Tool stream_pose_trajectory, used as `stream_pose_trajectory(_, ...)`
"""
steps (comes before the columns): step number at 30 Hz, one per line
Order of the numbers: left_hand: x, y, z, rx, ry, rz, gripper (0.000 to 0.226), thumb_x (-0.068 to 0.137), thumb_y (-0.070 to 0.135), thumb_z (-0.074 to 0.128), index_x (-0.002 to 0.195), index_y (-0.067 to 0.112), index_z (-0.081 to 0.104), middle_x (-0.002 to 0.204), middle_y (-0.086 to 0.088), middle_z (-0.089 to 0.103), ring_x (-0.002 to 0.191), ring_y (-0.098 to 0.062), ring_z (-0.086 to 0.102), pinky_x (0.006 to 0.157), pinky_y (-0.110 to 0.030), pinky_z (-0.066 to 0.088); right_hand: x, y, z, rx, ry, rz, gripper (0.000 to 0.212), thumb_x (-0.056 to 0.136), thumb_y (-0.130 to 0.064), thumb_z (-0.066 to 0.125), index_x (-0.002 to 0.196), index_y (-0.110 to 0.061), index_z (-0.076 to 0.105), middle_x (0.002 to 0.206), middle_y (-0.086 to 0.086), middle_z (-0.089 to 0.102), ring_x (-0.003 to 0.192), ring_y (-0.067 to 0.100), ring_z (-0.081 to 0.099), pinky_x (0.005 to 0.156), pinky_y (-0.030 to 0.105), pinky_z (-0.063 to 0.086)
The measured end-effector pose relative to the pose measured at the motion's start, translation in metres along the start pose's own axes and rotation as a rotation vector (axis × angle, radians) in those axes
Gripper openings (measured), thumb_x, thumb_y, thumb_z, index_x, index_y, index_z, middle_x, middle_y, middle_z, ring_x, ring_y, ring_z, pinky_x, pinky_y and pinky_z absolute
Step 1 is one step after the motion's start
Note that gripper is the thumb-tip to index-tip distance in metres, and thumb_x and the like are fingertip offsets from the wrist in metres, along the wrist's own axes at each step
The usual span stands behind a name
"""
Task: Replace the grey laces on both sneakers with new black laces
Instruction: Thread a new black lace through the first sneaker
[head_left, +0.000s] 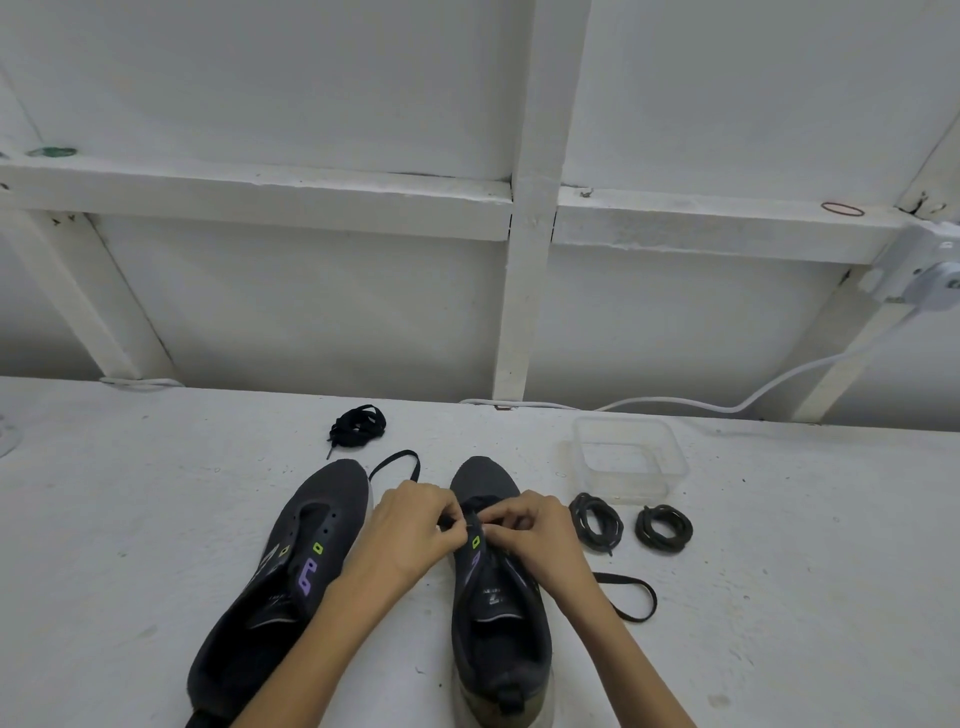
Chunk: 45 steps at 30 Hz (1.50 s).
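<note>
Two dark grey sneakers stand side by side on the white table, toes pointing away. The left sneaker (291, 571) has bare eyelets and no lace. Over the right sneaker (498, 613) both hands work a flat black lace (631, 597). My left hand (410, 525) pinches the lace at the lower eyelets; one end loops out past the toe. My right hand (530, 525) pinches the lace on the other side, and that end trails to the right on the table. A bundled black lace (358, 423) lies beyond the shoes. Two coiled grey laces (595, 522) (664, 527) sit to the right.
A clear plastic container (628, 457) stands behind the coiled laces. A white cable (675, 402) runs along the table's back edge to a fitting at the right. A white framed wall rises behind the table.
</note>
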<state>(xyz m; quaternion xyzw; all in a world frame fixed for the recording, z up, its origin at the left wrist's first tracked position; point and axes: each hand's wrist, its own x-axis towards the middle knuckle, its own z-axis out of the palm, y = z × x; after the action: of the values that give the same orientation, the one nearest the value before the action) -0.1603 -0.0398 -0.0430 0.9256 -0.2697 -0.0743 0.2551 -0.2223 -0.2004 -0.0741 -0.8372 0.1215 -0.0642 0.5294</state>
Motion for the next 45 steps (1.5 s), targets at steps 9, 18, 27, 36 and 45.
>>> stream_pose_trajectory(9, 0.007, 0.002, 0.001, -0.049, -0.070, -0.029, 0.005, 0.084, 0.029, 0.068, 0.083, 0.029, 0.073, 0.082, 0.010, 0.072, 0.082, -0.005, 0.064, 0.084, -0.029, 0.051, 0.001, -0.001, 0.004, -0.121, -0.026, 0.035, 0.020, 0.074, -0.027, 0.076, 0.073, -0.046, 0.073, 0.059, -0.014, 0.064, 0.061, 0.002, 0.058, 0.067, 0.035, 0.052)
stream_pose_trajectory(18, -0.012, 0.008, 0.015, -0.244, -0.047, -0.126, 0.053, 0.057, 0.083, 0.046, 0.100, 0.053, 0.057, 0.102, 0.023, 0.054, 0.094, 0.006, 0.057, 0.086, -0.030, 0.050, 0.002, -0.007, -0.008, -0.362, -0.208, -0.028, 0.013, 0.086, -0.020, 0.056, 0.092, -0.031, 0.059, 0.098, -0.010, 0.060, 0.086, 0.008, 0.056, 0.076, 0.031, 0.044)
stream_pose_trajectory(27, -0.009, 0.013, 0.004, -0.196, -0.122, -0.158, 0.040, 0.066, 0.050, 0.044, 0.103, 0.049, 0.060, 0.105, 0.017, 0.050, 0.097, -0.006, 0.057, 0.090, -0.037, 0.050, 0.007, -0.008, -0.014, 0.090, -0.188, 0.161, 0.018, 0.093, -0.004, 0.052, 0.081, -0.016, 0.058, 0.063, -0.005, 0.053, 0.056, 0.011, 0.048, 0.050, 0.024, 0.039)
stream_pose_trajectory(36, 0.002, 0.029, 0.007, 0.050, -0.098, -0.083, 0.007, 0.082, 0.038, 0.059, 0.088, 0.034, 0.060, 0.111, 0.015, 0.042, 0.098, -0.008, 0.045, 0.070, -0.028, 0.032, 0.001, 0.000, -0.036, 0.118, -0.170, 0.095, 0.011, 0.082, 0.007, 0.068, 0.083, -0.003, 0.072, 0.069, 0.008, 0.068, 0.055, 0.013, 0.060, 0.058, 0.024, 0.052)
stream_pose_trajectory(45, 0.011, 0.027, 0.010, 0.081, -0.114, -0.067, 0.018, 0.079, 0.033, 0.067, 0.098, 0.035, 0.070, 0.119, 0.015, 0.044, 0.113, -0.008, 0.042, 0.076, -0.028, 0.035, 0.002, 0.008, -0.020, 0.083, -0.014, 0.062, 0.023, 0.071, 0.005, 0.074, 0.074, -0.017, 0.067, 0.065, 0.005, 0.068, 0.055, 0.007, 0.057, 0.057, 0.021, 0.048)
